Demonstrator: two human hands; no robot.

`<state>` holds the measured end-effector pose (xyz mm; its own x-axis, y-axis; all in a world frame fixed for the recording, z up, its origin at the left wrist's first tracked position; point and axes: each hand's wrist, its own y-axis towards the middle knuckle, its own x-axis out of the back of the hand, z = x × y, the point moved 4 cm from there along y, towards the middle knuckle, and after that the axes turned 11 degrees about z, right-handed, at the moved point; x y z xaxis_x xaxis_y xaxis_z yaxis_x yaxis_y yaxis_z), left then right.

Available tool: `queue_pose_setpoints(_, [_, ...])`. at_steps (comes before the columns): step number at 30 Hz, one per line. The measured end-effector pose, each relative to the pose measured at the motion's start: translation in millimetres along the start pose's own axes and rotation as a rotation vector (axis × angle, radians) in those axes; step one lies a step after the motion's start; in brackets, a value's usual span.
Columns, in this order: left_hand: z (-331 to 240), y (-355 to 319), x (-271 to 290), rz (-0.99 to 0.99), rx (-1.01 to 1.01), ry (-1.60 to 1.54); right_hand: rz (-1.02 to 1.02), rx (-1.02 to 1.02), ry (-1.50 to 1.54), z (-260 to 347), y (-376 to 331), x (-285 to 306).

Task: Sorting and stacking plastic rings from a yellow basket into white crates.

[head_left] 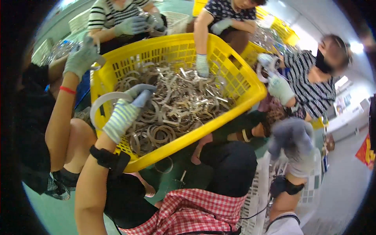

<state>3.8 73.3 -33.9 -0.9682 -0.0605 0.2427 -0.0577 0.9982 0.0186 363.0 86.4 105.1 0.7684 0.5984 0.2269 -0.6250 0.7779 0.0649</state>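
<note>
Evidently, the left hand has its gloved fingers closed on one pale ring, which juts out leftward from the grip, over the rim of one yellow basket. Singling out a ring looks like the step in hand; the next move would call for a firm pinch while clearing the rim. Just right of the grip lies a heap of metal rings and strips, too tangled to count. Beyond it one co-worker's hand reaches in; four co-workers surround the basket. Well right of the grip, the blurred right hand is above one white basket; whether it holds anything, I cannot tell.
</note>
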Motion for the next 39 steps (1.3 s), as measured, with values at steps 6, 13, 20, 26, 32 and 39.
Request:
queue_pose_setpoints(6, [25.1, 5.7, 5.9, -0.045, -0.105, -0.008, 0.209, 0.050, 0.193, -36.4, 153.6, -75.1])
queue_pose_setpoints(13, [47.7, 15.5, -8.0, 0.154, 0.048, -0.034, 0.060, -0.099, 0.431, -136.4, 200.8, -71.8])
queue_pose_setpoints(20, [67.8, 57.1, -32.6, 0.336, 0.042, 0.279, -0.074, -0.035, 0.331, -144.2, 202.5, -57.4])
queue_pose_setpoints(26, [110.9, 99.0, -97.1, 0.698, 0.160, 0.995, -0.123, 0.066, 0.144, -149.9, 197.1, -48.4])
queue_pose_setpoints(32, [162.2, 115.1, -95.4, 0.646, 0.155, 1.199, -0.178, 0.170, 0.033, -157.9, 198.5, -50.0])
queue_pose_setpoints(39, [87.0, 130.6, -32.2, 0.351, -0.038, 0.728, -0.163, 0.174, 0.024, -168.7, 205.4, -45.8])
